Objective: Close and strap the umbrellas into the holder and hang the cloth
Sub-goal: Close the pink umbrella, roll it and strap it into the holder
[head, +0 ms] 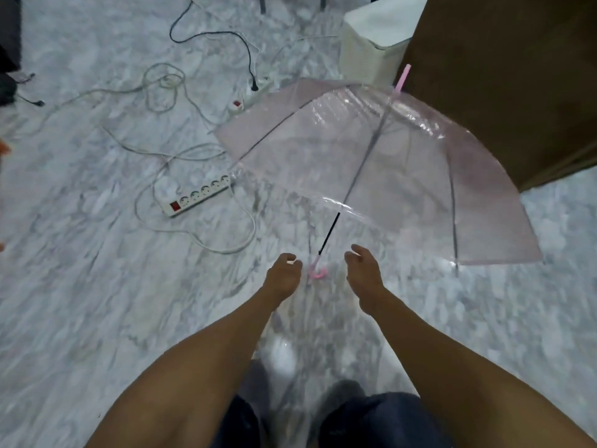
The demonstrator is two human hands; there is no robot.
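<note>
- Far left, pale cables (151,92) loop and cross over the grey marbled floor (80,286), with a black cable (248,59) snaking down from the top edge.
- A white power strip (197,197) lies on the floor among those loops, red switch at its near end, angled up to the right; a second strip (250,97) sits further back, the black cable plugged into it.
- Now the left hand (282,276): it hovers just left of the umbrella's pink hooked handle (317,272), fingers loosely curled, gripping nothing, a small gap between it and the hook.
- The umbrella (387,163) itself is open, clear with a pink tint, lying on its side on the floor in front of the person, canopy edge down.
- Its long axis runs on a diagonal: handle low and near, close to the hands, the dark shaft (329,232) climbing up and to the right through the canopy to the pink tip (403,78), which points away toward the brown furniture.
- The right hand (363,270) hangs just right of the handle, fingers slack and slightly bent, not touching the handle or shaft either.
- Behind the canopy stands a white ribbed container (368,56).
- Far right, a big dark brown cabinet (517,76) sits close behind the umbrella's tip.
- Down at the bottom, dark trousers (381,421) between the two bare forearms.
</note>
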